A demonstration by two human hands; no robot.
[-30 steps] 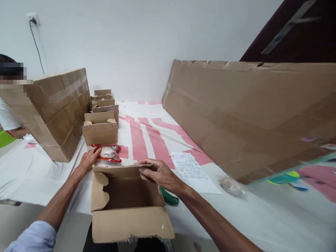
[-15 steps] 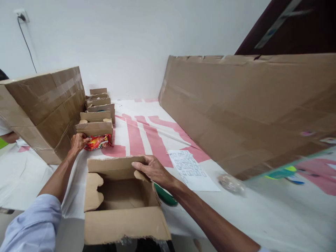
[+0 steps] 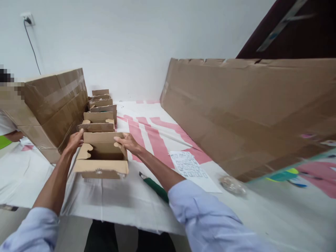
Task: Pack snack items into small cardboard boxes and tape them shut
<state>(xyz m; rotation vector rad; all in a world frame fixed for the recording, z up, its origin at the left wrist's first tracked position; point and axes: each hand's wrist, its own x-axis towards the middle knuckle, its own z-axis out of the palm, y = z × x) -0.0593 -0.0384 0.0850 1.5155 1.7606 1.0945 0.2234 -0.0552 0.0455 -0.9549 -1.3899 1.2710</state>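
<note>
While both arms stretched forward from the lower edge of the frame, the small open brown cardboard box (image 3: 101, 167) sat left of centre on the white, pink-striped surface (image 3: 118, 199), directly between the two hands. Its long axis ran left to right across the frame, so each hand met one far corner. The left hand (image 3: 75, 141) curled around the far left corner beside the raised rear flap, and the right hand (image 3: 127, 142) closed its fingers on the far right corner. Neither hand was nearer; both gripped the box, wrists level and the elbows nearly straight. The box's far side stood just beside the nearest of a row of similar small cardboard boxes (image 3: 101, 110) that ran toward the wall in the upper middle. A large taped cardboard carton (image 3: 52, 105) stood left of that row, and a long flat cardboard sheet (image 3: 249, 112) leaned across the right half. Under the right forearm lay a green-handled tool (image 3: 154, 185), with a printed paper sheet (image 3: 191, 169) just beyond it.
</note>
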